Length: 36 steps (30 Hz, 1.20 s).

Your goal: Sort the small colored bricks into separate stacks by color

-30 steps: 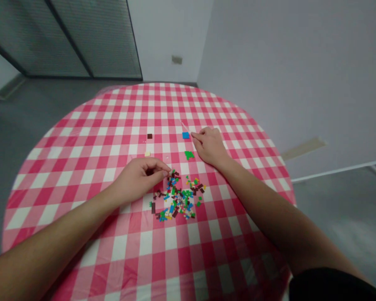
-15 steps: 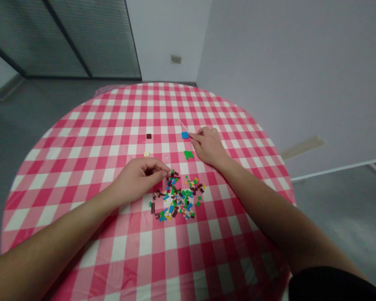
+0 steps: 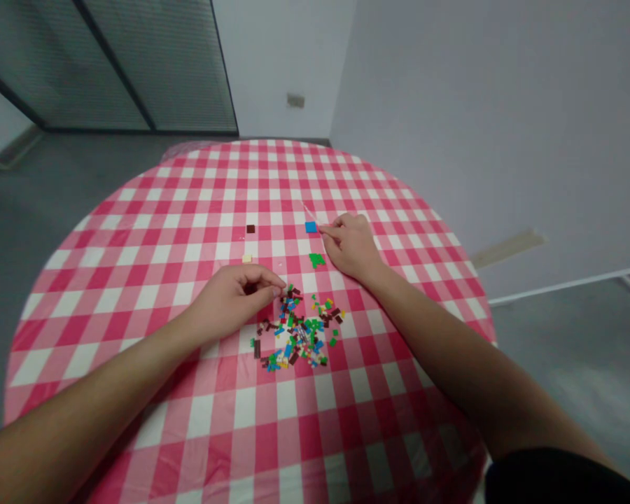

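My left hand (image 3: 240, 292) is closed in a pinch at the far left edge of a pile of small building bricks (image 3: 304, 332). Whatever its fingertips hold, if anything, is too small to make out. My right hand (image 3: 353, 245) rests farther out, thumb and index finger drawn together just right of a flat blue piece (image 3: 311, 227). A narrow gap seems to separate the fingertips from it. Nearer to me than the blue piece lie green pieces (image 3: 316, 260) in a cluster. Across from them are a dark brown piece (image 3: 250, 229) and a cream piece (image 3: 247, 259).
A red-and-white checked cloth (image 3: 152, 280) covers the round table. Tiny clear bits and a thin pale strip (image 3: 307, 209) lie on it. Beyond the far edge are a glass partition (image 3: 152, 63) and a wall (image 3: 451, 105) at right.
My right fingertips have drawn back slightly to the right from the blue piece. The left hand stays at the pile's edge, and the view has shifted very little.
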{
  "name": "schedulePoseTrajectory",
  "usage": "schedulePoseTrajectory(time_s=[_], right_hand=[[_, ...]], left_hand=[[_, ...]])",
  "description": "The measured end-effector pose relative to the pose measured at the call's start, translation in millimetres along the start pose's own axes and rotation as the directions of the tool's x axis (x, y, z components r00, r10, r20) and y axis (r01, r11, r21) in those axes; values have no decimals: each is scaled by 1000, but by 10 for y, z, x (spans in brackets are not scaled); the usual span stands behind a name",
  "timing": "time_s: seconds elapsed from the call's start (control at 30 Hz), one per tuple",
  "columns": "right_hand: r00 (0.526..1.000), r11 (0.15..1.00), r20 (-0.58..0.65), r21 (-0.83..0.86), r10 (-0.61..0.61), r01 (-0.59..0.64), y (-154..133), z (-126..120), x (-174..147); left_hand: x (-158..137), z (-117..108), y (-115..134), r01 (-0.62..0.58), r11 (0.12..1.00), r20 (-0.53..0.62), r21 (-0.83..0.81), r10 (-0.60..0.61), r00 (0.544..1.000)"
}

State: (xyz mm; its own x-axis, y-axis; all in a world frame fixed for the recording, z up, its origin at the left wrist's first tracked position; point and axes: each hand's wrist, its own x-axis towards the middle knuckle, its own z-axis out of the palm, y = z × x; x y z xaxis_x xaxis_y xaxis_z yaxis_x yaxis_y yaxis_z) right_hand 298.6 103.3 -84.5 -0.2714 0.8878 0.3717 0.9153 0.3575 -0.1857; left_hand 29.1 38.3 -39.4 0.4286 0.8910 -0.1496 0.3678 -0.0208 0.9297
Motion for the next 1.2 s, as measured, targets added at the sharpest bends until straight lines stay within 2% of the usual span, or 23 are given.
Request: schedulePoseTrajectory(time_s=[0.93,1.1,1.2], right_hand=[[999,998,-8,25,-52,53,-38,-20,-3],[999,990,-3,137,-40,40,-26,-73,-30],[992,960,99,275,-79,49,18,-136,-60]], left_hand=[[7,-3,-17,-24,1000,-19,-20,24,1000],[14,-33,0,-35,999,-31,-15,34,999],[20,-41,8,-44,999,-38,0,44,998]])
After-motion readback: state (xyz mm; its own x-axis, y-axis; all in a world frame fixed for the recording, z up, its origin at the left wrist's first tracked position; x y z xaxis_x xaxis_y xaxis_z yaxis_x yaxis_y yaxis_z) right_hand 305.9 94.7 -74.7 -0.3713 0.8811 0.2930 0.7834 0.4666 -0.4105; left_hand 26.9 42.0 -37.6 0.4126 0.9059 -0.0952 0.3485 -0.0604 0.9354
